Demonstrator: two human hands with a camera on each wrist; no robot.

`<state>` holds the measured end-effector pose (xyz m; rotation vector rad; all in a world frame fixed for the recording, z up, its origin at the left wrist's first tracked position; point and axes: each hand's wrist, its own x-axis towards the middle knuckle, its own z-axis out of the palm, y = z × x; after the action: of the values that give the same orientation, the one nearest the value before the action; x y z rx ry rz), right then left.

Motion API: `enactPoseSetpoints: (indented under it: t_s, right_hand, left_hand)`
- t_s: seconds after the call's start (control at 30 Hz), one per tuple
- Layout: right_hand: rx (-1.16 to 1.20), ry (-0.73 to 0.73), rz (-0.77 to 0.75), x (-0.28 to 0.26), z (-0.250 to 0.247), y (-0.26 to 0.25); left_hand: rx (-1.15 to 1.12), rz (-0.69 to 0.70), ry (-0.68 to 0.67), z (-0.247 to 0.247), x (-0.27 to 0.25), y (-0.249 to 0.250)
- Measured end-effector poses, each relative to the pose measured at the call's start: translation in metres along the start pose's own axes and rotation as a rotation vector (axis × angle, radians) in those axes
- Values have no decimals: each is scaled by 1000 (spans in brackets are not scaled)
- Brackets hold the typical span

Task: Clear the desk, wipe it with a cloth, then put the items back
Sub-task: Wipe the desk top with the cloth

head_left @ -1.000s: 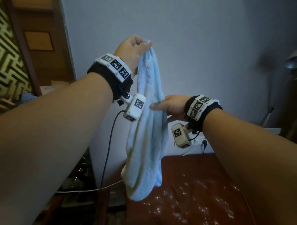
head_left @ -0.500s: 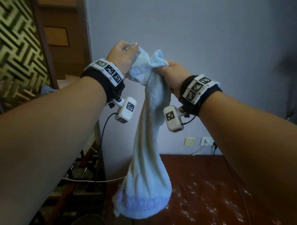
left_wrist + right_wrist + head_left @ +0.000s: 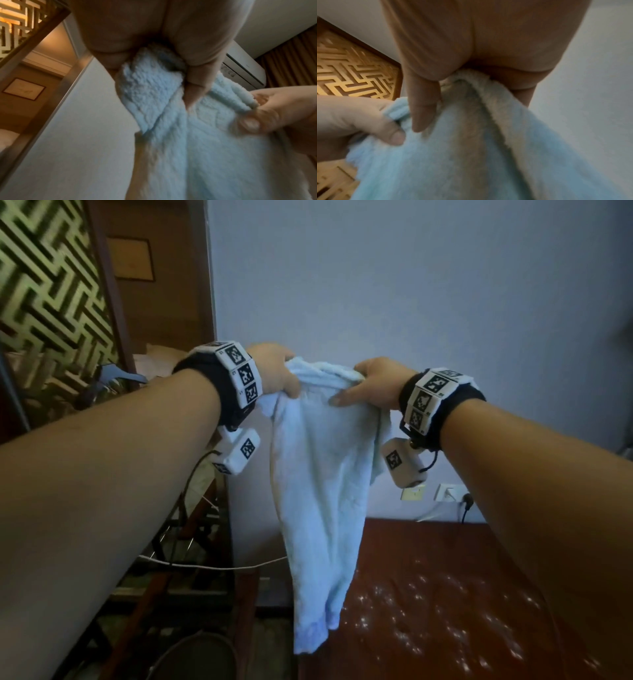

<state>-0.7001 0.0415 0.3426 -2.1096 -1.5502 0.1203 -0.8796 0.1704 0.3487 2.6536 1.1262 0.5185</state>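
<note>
Spread apart now, no longer bunched together as half a second ago: left hand (image 3: 277, 371) and right hand (image 3: 371, 385), each gripping a top corner of the blue cloth (image 3: 322, 491). From the head: hanging lengthwise, straight down below both hands, over the near-left edge of the speckled desk (image 3: 462, 594). From the left wrist: thumb (image 3: 197, 86) and fingers clamped on bunched cloth (image 3: 171, 121). From the right wrist: thumb (image 3: 421, 108) pressed on the fold (image 3: 488, 135).

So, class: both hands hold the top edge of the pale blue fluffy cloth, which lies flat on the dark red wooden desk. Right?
Not quite. Left hand and right hand do grip the pale blue fluffy cloth, but it hangs in the air above the dark red wooden desk; the head view shows this.
</note>
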Motion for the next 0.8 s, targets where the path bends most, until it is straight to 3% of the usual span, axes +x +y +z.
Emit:
enactPoseSetpoints:
  t_s: [0.17,0.33,0.47,0.63,0.8]
  right_hand:
    - [-207,-89,55,0,8,8]
    - [-107,-34,81,15,22,18]
    - [-27,-77,92,40,43,41]
    - [-27,-76,85,89,77,86]
    - [10,-86,114,150,102,148]
  left_hand:
    - [-189,-55,184,11,6,-12]
    - [-431,-162,304,33,20,-24]
    - [-604,-237,293,60,37,-45]
    - [-551,-288,172,107,77,-65]
    - [-565,-340,135,162,139,-64]
